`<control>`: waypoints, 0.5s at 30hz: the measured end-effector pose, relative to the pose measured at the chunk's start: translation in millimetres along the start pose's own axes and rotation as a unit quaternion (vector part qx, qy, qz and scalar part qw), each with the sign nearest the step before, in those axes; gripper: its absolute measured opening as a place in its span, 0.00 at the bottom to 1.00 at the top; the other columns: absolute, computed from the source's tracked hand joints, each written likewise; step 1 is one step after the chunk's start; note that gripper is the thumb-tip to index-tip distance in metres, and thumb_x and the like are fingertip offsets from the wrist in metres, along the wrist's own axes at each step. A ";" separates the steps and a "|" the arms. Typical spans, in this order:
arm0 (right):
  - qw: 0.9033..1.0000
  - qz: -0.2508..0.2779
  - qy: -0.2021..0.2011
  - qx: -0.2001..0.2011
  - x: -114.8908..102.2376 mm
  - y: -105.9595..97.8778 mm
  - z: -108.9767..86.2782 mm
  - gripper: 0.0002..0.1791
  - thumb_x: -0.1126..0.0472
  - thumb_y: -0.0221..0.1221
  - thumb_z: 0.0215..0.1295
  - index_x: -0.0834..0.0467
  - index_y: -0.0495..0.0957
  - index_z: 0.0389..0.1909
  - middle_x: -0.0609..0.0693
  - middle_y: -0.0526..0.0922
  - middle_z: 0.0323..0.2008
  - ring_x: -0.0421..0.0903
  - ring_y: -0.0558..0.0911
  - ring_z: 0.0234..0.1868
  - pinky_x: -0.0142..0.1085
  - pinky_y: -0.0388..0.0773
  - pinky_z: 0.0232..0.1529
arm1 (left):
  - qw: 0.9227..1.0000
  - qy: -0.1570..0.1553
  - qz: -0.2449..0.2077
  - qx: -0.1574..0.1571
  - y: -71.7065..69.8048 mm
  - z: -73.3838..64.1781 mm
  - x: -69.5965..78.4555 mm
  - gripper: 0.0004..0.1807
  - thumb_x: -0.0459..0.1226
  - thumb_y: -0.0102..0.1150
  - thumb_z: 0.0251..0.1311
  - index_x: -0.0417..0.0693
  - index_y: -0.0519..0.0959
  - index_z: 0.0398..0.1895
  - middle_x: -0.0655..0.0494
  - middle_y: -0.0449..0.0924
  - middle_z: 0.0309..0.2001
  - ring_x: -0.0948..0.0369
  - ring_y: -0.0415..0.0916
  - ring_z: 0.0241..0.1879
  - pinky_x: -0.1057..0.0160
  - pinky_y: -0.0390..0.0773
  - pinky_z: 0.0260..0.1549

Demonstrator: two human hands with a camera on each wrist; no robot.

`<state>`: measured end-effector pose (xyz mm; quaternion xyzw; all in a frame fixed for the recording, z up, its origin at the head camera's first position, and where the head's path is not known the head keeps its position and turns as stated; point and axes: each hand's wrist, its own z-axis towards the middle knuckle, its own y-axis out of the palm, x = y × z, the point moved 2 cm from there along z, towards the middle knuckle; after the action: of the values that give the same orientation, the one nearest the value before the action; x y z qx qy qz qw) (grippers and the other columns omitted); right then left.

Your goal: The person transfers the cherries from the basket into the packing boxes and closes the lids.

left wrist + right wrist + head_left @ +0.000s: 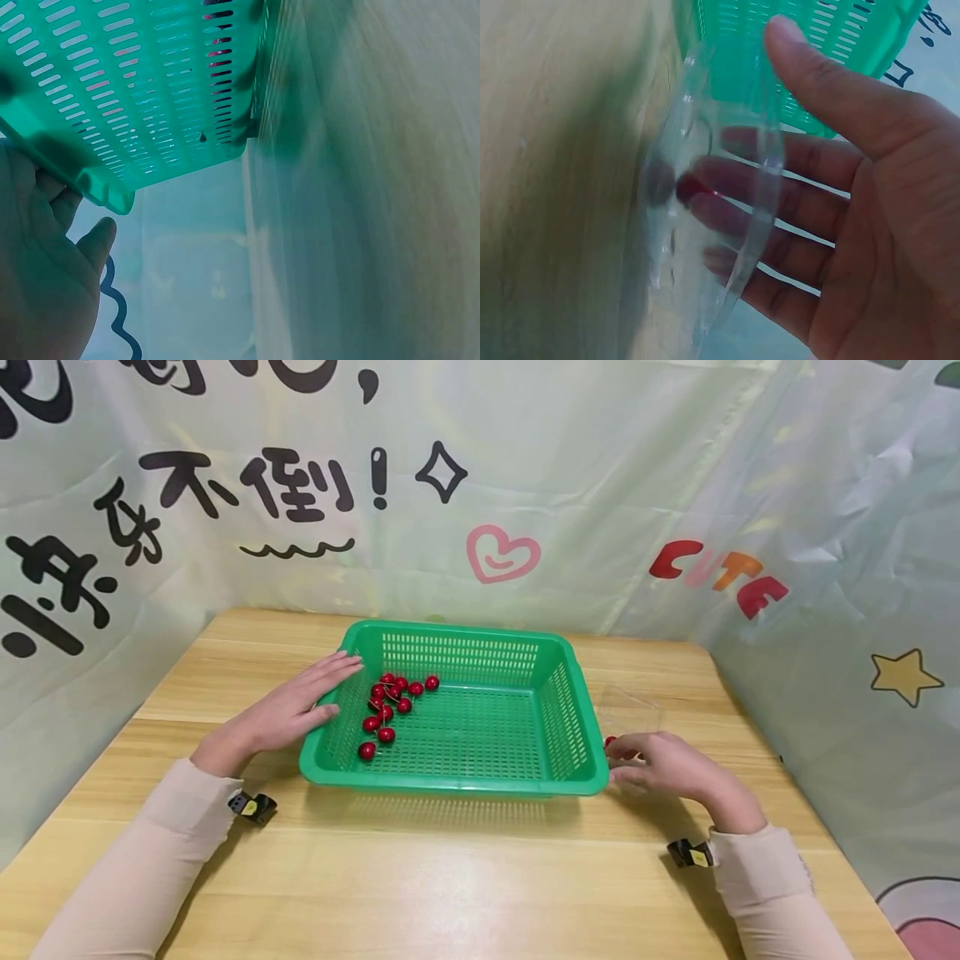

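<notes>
A green basket (457,787) holds several red cherries (386,712) grouped along its left side. My left hand (294,703) rests on the basket's left rim, its fingers fairly straight and the thumb apart from them. In the left wrist view that hand (45,255) lies against the rim's outer corner. On the other side, my right hand (663,764) reaches into a clear plastic box (633,706) beside the basket. Through the box wall (769,157), a single cherry (692,189) shows at the fingertips of my right hand (817,195), with the thumb held well away.
The wooden table (450,877) extends in front of the basket. A printed cloth backdrop (585,460) encloses the back and both sides. Small black devices (253,807) sit at both wrists.
</notes>
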<state>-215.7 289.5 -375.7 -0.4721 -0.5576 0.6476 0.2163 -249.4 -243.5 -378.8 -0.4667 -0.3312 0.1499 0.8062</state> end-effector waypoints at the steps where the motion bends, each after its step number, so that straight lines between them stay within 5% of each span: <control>1: 1.000 -0.002 0.001 0.001 0.4 0.5 0.3 0.18 0.46 0.66 0.62 0.53 0.83 0.46 0.44 0.85 0.40 0.44 0.83 0.42 0.45 0.80 0.44 | 1.000 0.000 0.000 0.000 0.2 -0.1 0.0 0.33 0.35 0.52 0.68 0.40 0.56 0.75 0.39 0.51 0.75 0.44 0.41 0.75 0.49 0.43 0.72; 8: 0.999 -0.034 0.013 0.029 2.6 -1.1 1.2 0.25 0.43 0.66 0.60 0.58 0.82 0.49 0.51 0.85 0.44 0.54 0.83 0.46 0.52 0.78 0.47 | 1.000 0.009 -0.003 0.006 0.7 0.4 0.3 0.33 0.34 0.52 0.67 0.39 0.57 0.74 0.38 0.52 0.74 0.43 0.41 0.75 0.52 0.42 0.72; 15: 0.997 -0.060 0.009 0.055 1.7 -8.3 -0.8 0.19 0.55 0.67 0.61 0.60 0.82 0.49 0.55 0.85 0.44 0.57 0.82 0.46 0.55 0.77 0.47 | 1.000 0.011 -0.003 0.006 1.4 0.3 -1.4 0.33 0.34 0.52 0.68 0.40 0.57 0.75 0.38 0.52 0.74 0.44 0.41 0.75 0.55 0.41 0.72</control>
<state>-217.9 293.7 -368.6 -0.4310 -0.5469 0.6585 0.2854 -250.5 -243.3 -380.4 -0.4625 -0.3225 0.1444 0.8131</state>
